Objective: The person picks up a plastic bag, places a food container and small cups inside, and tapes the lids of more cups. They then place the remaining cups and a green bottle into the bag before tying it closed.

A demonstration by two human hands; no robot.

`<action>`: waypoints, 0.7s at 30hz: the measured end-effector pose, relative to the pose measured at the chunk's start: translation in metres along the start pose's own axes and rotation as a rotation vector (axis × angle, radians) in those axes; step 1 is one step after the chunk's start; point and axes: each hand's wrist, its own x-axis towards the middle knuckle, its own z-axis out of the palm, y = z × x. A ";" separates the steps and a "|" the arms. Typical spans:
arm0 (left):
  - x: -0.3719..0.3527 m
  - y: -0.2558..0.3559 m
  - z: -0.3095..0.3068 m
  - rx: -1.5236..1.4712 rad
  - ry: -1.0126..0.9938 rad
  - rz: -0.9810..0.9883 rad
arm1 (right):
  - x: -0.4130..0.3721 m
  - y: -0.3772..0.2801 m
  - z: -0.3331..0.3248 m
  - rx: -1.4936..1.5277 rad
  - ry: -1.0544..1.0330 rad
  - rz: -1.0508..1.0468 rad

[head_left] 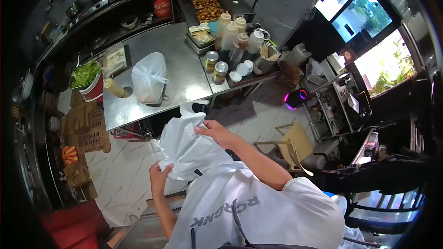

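A white plastic bag [184, 145] hangs in front of my body, held between both hands. My right hand [216, 133] is closed on its upper right side, thumb and fingers pinching the film. Lower down on the left, my left hand [161, 174] grips the bag's edge. One handle loop of the bag sticks up at the top, near the steel table's front edge. Whether anything is inside cannot be made out. On the steel table [184, 55] ahead stands a tied, filled plastic bag [148, 78], beside a sauce squeeze bottle [114, 88] lying on its side.
Two cans [220, 72] and several squeeze bottles [229, 37] stand at the table's right end. Lettuce [85, 74] fills a container at the left. A yellow chair [295, 145] is on the floor to the right, with flattened cardboard [85, 127] at the left.
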 end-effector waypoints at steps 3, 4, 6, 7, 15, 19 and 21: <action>-0.026 0.074 0.048 0.380 0.442 0.596 | 0.002 -0.010 0.017 -0.243 -0.071 -0.202; -0.032 0.111 0.056 0.298 0.297 0.629 | 0.000 -0.016 0.021 -0.293 -0.076 -0.179; -0.030 0.164 0.071 0.303 0.092 0.748 | -0.002 -0.031 0.031 -0.391 -0.100 -0.131; -0.024 0.181 0.079 0.391 0.028 0.838 | -0.001 -0.039 0.033 -0.478 -0.171 -0.209; 0.057 0.225 0.107 0.392 -0.122 0.588 | 0.038 -0.097 -0.014 -0.765 0.175 -0.430; 0.091 0.255 0.120 0.390 -0.161 0.429 | 0.073 -0.120 -0.029 -0.682 0.336 -0.459; 0.107 0.267 0.118 0.463 -0.219 0.383 | 0.092 -0.130 -0.034 -0.638 0.388 -0.450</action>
